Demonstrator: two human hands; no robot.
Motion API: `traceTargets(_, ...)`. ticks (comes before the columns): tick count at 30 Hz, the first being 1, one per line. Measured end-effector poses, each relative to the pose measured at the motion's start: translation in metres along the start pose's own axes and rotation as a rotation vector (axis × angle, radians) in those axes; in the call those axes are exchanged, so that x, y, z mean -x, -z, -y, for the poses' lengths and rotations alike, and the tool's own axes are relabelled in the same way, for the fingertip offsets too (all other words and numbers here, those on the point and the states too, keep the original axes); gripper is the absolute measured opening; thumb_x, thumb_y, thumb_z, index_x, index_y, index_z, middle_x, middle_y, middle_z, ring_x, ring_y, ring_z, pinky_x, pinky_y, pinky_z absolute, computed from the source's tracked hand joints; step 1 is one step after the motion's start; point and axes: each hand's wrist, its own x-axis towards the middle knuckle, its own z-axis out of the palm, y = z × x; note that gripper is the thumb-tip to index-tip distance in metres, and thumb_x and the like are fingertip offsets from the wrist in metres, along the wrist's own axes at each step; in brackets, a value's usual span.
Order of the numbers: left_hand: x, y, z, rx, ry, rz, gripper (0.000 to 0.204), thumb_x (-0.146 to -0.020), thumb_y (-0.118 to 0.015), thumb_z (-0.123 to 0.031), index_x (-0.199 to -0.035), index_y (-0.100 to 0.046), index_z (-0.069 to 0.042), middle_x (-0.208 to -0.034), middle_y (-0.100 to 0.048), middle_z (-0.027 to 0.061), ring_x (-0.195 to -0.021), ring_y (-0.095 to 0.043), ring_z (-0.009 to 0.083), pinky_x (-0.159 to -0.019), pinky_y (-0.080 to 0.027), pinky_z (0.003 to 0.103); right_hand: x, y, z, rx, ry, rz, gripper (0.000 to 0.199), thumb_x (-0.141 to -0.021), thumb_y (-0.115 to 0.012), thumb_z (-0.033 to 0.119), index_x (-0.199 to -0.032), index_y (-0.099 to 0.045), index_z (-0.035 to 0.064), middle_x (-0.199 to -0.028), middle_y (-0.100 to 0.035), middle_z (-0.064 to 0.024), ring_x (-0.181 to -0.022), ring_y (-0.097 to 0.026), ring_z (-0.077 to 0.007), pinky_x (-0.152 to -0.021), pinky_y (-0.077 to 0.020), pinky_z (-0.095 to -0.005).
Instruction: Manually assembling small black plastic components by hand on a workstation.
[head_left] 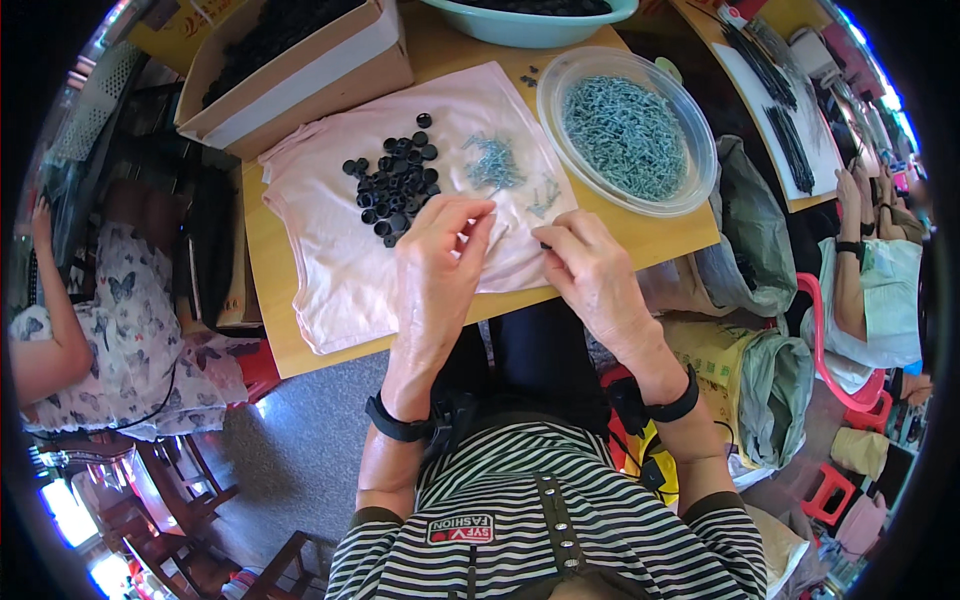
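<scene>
My left hand (pixel 440 255) is raised over the cloth's near part, thumb and forefinger pinched together; what is between them is too small to make out. My right hand (pixel 595 280) is closed at the cloth's right edge, with a small black plastic part (pixel 545 246) showing at its fingertips. On the pale pink cloth (pixel 325 270), a pile of black round plastic caps (pixel 397 185) lies beyond my left hand. To the right of the caps is a small heap of silver screws (pixel 494 163), and a few loose screws (pixel 543 198) lie nearer my right hand.
A clear round tub (pixel 708 180) full of screws stands at the table's right. Behind are a cardboard box (pixel 300 85) of black parts and a pale green basin (pixel 530 28). Plastic sacks (pixel 745 240) stand right of the wooden table (pixel 262 300). Other people sit on both sides.
</scene>
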Motion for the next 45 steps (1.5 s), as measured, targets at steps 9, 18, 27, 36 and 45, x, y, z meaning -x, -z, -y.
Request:
traceTargets(9,-0.017,-0.036,0.014,-0.180,-0.134,0.210,0.012,-0.078,-0.064,-0.001,-0.090,-0.066,-0.001,-0.082,-0.061,0.0088,-0.067,-0.060,0.0196,-0.060,-0.046,0.027,0.010,-0.006,-0.004,0.124,0.118,0.020,0.029,-0.070,-0.057,-0.002,-0.098,-0.058,0.0008,-0.092,-0.053,-0.0084,-0.089,-0.054,-0.0235,-0.077,-0.0480,-0.0311)
traceTargets(18,-0.022,-0.039,0.017,-0.320,-0.204,0.197,0.009,-0.076,-0.066,-0.003,-0.085,-0.065,-0.001,-0.080,-0.059,0.0091,-0.067,-0.060,0.0218,-0.059,-0.046,0.029,0.012,-0.006,-0.008,-0.015,0.091,0.021,0.028,-0.068,-0.062,-0.003,-0.095,-0.055,0.0020,-0.091,-0.053,-0.0094,-0.088,-0.054,-0.0255,-0.079,-0.0467,-0.0328)
traceTargets(27,-0.016,-0.020,0.015,-0.124,-0.064,0.098,0.009,-0.074,-0.064,-0.001,-0.082,-0.061,-0.001,-0.078,-0.058,0.0086,-0.061,-0.056,0.0195,-0.056,-0.045,0.030,0.011,-0.003,-0.008,-0.180,0.006,-0.060,0.024,-0.068,-0.062,-0.006,-0.089,-0.052,0.0024,-0.084,-0.054,-0.0113,-0.082,-0.056,-0.0300,-0.071,-0.0472,-0.0368)
traceTargets(36,-0.003,-0.012,0.014,-0.118,-0.012,0.048,0.008,-0.074,-0.065,0.000,-0.082,-0.061,-0.001,-0.077,-0.057,0.0072,-0.059,-0.052,0.0144,-0.054,-0.042,0.027,-0.004,0.005,0.000,-0.007,0.008,0.029,0.021,-0.070,-0.066,0.001,-0.088,-0.057,0.0058,-0.083,-0.055,-0.0081,-0.078,-0.057,-0.0277,-0.067,-0.0477,-0.0373)
traceTargets(45,0.006,-0.011,0.018,0.254,0.139,-0.015,0.007,-0.078,-0.068,-0.005,-0.082,-0.063,-0.001,-0.078,-0.056,0.0006,-0.062,-0.048,0.0052,-0.052,-0.038,0.020,-0.027,0.002,0.009,-0.326,-0.238,0.061,0.011,-0.082,-0.066,0.009,-0.093,-0.064,0.0053,-0.080,-0.059,-0.0047,-0.064,-0.051,-0.0116,-0.056,-0.0417,-0.0250)
